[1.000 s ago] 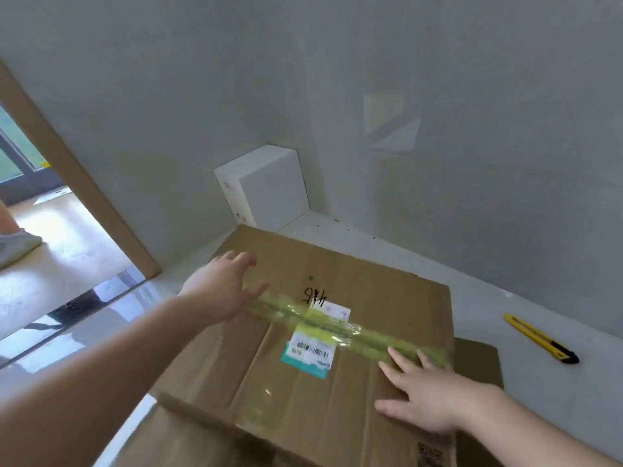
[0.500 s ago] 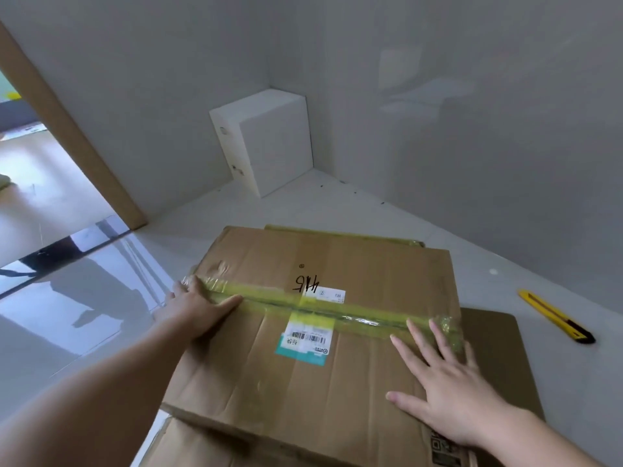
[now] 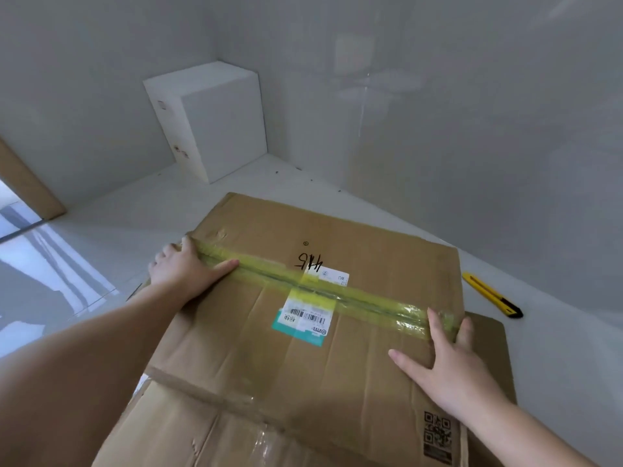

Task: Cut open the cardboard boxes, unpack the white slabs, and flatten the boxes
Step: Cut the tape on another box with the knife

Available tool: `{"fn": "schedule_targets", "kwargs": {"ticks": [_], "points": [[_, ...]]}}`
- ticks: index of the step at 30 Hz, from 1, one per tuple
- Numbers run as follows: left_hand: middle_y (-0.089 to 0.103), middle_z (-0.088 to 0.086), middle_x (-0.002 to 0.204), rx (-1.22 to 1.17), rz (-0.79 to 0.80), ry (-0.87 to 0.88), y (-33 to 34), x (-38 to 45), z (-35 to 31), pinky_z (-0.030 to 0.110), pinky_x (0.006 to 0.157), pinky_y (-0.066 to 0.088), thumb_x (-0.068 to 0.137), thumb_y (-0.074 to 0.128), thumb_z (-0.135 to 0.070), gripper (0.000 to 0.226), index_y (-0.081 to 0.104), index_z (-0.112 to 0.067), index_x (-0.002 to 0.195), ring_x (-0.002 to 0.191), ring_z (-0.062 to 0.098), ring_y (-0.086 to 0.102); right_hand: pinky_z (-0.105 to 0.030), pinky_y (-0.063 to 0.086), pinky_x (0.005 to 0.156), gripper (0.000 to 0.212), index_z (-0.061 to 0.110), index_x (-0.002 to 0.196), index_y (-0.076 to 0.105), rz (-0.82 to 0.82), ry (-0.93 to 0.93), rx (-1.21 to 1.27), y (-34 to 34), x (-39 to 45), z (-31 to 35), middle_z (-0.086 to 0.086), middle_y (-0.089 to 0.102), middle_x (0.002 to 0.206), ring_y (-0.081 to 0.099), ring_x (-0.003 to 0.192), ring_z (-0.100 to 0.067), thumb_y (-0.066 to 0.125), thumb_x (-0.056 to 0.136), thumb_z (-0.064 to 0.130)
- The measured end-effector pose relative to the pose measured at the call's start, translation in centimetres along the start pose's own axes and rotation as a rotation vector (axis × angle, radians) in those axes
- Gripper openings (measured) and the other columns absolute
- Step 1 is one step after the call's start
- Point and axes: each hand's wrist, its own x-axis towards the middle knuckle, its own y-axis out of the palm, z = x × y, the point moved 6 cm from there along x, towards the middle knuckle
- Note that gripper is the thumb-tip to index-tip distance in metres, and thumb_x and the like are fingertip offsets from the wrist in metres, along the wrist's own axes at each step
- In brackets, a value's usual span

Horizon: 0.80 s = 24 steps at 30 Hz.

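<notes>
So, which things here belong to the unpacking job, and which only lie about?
Belong to the job:
- taped cardboard box, under left hand and right hand
- yellow utility knife
- white slabs in the corner
- flat cardboard underneath

Only lying about:
- wooden door frame

Two bare forearms come into the head view from the lower edge, one at each side. No sleeve shows on either arm up to where the picture cuts it off. The left hand [image 3: 183,269] wears no glove, ring, watch or band. The right hand [image 3: 450,369] is likewise bare, its wrist uncovered, with short, unpainted nails on the fingers [image 3: 435,323]. No other part of the person is in view.
</notes>
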Motion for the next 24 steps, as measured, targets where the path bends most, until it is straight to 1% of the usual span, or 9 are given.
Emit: {"fn": "schedule_targets", "kwargs": {"ticks": [4, 7, 9, 11, 14, 16, 19, 22, 24], "points": [[0.04, 0.022, 0.137, 0.042, 0.021, 0.08, 1.1, 0.9, -1.7, 0.05, 0.104, 0.033, 0.046, 0.021, -0.101, 0.128, 0.029, -0.014, 0.14, 0.125, 0.041, 0.039, -0.022, 0.046, 0.063, 0.103, 0.047, 0.14, -0.028, 0.005, 0.036, -0.02, 0.7, -1.5, -0.3, -0.01, -0.037, 0.15, 0.06, 0.112, -0.027, 0.028, 0.066, 0.091], [0.034, 0.021, 0.143, 0.089, 0.058, 0.105, 0.9, 2.2, -1.9, 0.052, 0.109, 0.025, 0.044, 0.015, -0.102, 0.134, 0.022, -0.014, 0.145, 0.132, 0.039, 0.033, -0.024, 0.053, 0.071, 0.101, 0.045, 0.135, -0.037, 0.039, 0.035, -0.014, 2.0, -2.8, 0.6, -0.013, -0.044, 0.145, 0.06, 0.112, -0.025, 0.026, 0.07, 0.089], [0.019, 0.021, 0.153, 0.155, 0.076, 0.096, 0.9, 2.7, -2.2, 0.054, 0.114, 0.009, 0.051, 0.013, -0.099, 0.131, 0.012, -0.014, 0.15, 0.142, 0.036, 0.016, -0.024, 0.053, 0.074, 0.101, 0.042, 0.133, -0.041, 0.055, 0.017, -0.015, 2.7, -3.3, 1.6, -0.017, -0.047, 0.142, 0.059, 0.113, -0.025, 0.026, 0.072, 0.088], [0.004, 0.02, 0.157, 0.167, 0.075, 0.125, 1.2, 2.4, -3.7, 0.054, 0.115, -0.002, 0.061, 0.011, -0.094, 0.121, 0.006, -0.014, 0.152, 0.145, 0.033, -0.001, -0.024, 0.052, 0.078, 0.103, 0.041, 0.133, -0.041, 0.1, -0.003, -0.021, 3.4, -3.8, 2.7, -0.02, -0.049, 0.139, 0.056, 0.118, -0.026, 0.029, 0.073, 0.087], [-0.005, 0.012, 0.159, 0.134, 0.048, 0.342, 2.2, -0.3, -8.2, 0.048, 0.116, -0.009, 0.078, 0.013, -0.082, 0.098, 0.008, -0.018, 0.152, 0.146, 0.024, -0.01, -0.028, 0.052, 0.079, 0.108, 0.04, 0.135, -0.038, 0.184, -0.036, -0.111, 4.3, -4.2, 4.3, -0.025, -0.047, 0.139, 0.055, 0.119, -0.03, 0.029, 0.068, 0.091], [-0.004, 0.007, 0.16, 0.112, 0.032, 0.55, 3.1, -2.9, -12.7, 0.044, 0.117, -0.008, 0.084, 0.015, -0.075, 0.086, 0.009, -0.022, 0.152, 0.146, 0.019, -0.01, -0.031, 0.051, 0.079, 0.111, 0.038, 0.138, -0.035, 0.217, -0.036, -0.231, 4.2, -4.1, 4.8, -0.03, -0.038, 0.143, 0.057, 0.115, -0.031, 0.027, 0.065, 0.093], [0.003, 0.002, 0.16, 0.016, 0.073, 0.792, 4.3, -6.5, -19.4, 0.043, 0.118, -0.002, 0.086, 0.018, -0.07, 0.079, 0.011, -0.025, 0.151, 0.146, 0.016, -0.003, -0.039, 0.043, 0.091, 0.107, 0.039, 0.143, -0.027, 0.241, -0.047, -0.465, 2.7, -3.8, 4.5, -0.033, -0.012, 0.152, 0.051, 0.123, -0.034, 0.026, 0.067, 0.092], [0.001, 0.003, 0.16, 0.001, 0.098, 0.813, 5.9, -8.8, -22.6, 0.047, 0.117, -0.001, 0.087, 0.016, -0.07, 0.076, 0.013, -0.026, 0.15, 0.146, 0.019, -0.004, -0.04, 0.043, 0.089, 0.092, 0.033, 0.151, 0.0, 0.156, -0.13, -0.637, -0.5, -2.5, 4.5, -0.022, 0.038, 0.145, 0.053, 0.119, -0.03, 0.023, 0.078, 0.084], [-0.004, 0.005, 0.16, 0.023, 0.074, 0.788, 6.8, -9.3, -22.9, 0.049, 0.116, -0.003, 0.087, 0.011, -0.07, 0.077, 0.011, -0.026, 0.151, 0.146, 0.021, -0.008, -0.039, 0.043, 0.086, 0.081, 0.028, 0.15, 0.017, 0.08, -0.171, -0.683, -3.3, -1.0, 5.0, -0.008, 0.054, 0.129, 0.055, 0.115, -0.027, 0.025, 0.085, 0.077]]}}
